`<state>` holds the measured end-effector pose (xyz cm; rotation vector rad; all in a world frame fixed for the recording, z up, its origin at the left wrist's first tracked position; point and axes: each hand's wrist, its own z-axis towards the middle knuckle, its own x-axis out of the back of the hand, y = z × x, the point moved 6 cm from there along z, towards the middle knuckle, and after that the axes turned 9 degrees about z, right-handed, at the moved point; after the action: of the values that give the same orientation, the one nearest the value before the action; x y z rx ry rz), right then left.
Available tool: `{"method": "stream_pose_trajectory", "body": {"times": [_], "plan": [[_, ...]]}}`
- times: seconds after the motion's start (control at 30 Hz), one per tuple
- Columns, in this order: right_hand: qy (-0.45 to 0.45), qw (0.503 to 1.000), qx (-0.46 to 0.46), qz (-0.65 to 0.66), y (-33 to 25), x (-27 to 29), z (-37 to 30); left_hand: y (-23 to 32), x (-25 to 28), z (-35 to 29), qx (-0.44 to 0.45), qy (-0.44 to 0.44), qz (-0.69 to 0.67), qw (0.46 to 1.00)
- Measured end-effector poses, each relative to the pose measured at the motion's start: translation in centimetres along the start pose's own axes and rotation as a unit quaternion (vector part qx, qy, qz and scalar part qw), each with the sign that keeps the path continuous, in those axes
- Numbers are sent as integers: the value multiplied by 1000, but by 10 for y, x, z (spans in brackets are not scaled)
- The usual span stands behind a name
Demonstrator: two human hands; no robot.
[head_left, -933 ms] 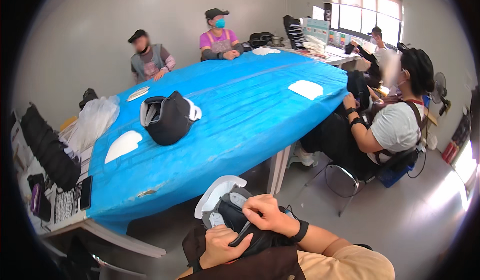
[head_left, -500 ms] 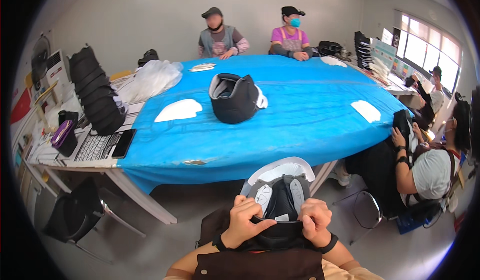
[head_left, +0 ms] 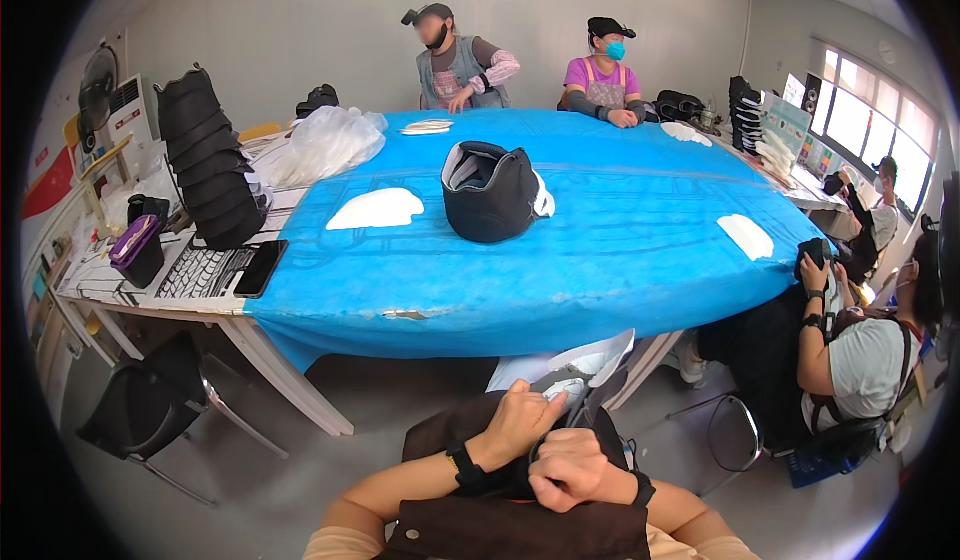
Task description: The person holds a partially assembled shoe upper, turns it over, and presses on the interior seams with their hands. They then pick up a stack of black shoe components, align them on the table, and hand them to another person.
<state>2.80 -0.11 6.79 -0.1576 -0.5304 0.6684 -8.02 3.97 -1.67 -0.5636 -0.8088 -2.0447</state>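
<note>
My left hand [head_left: 515,423] lies over a black and white padded piece [head_left: 588,362] on my lap, fingers pressed on its grey-white lining. Just below it, my right hand [head_left: 568,468] is curled into a fist around the black fabric edge of the same piece. Both wrists wear black bands. The piece's white part sticks out past my hands toward the table with the blue cover [head_left: 620,270]. On that table, well away from my hands, stands a black padded cap-like item [head_left: 490,198], with flat white pads [head_left: 375,210] lying around it.
A stack of black pieces [head_left: 210,175], a keyboard [head_left: 205,272] and a phone [head_left: 262,268] sit at the table's left end. A black chair [head_left: 150,405] stands at lower left. Two people sit at the far side; another person [head_left: 855,365] sits close on my right.
The view has swung left and tilted down. My hands have drawn closer together on the padded piece; the left hand now lies on top and the right has closed into a fist.
</note>
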Motion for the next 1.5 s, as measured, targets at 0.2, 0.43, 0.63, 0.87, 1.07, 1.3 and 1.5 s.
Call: {"method": "stream_pose_trajectory", "body": {"times": [0.2, 0.43, 0.63, 0.87, 1.07, 1.3, 1.5], "plan": [[-19, 999, 10, 39, 1, -17, 1, 5, 1, -1, -53, -3, -34, 998], [132, 990, -51, -29, 18, 31, -24, -29, 10, -19, 252, 86, -201, 943], [167, 984, -56, 25, 24, 46, -30, -53, 6, -18, 291, 102, -223, 925], [97, 991, -6, 95, 12, 24, -14, -39, 1, -9, 233, 63, -102, 965], [69, 991, 4, 118, 13, 8, -8, -31, 6, -3, 206, 41, -93, 973], [67, 997, -19, 37, 10, 21, -14, -43, -1, -10, 191, 98, -94, 972], [133, 988, -71, -19, 24, 29, -29, -62, 4, -33, 329, 114, -209, 914]]}}
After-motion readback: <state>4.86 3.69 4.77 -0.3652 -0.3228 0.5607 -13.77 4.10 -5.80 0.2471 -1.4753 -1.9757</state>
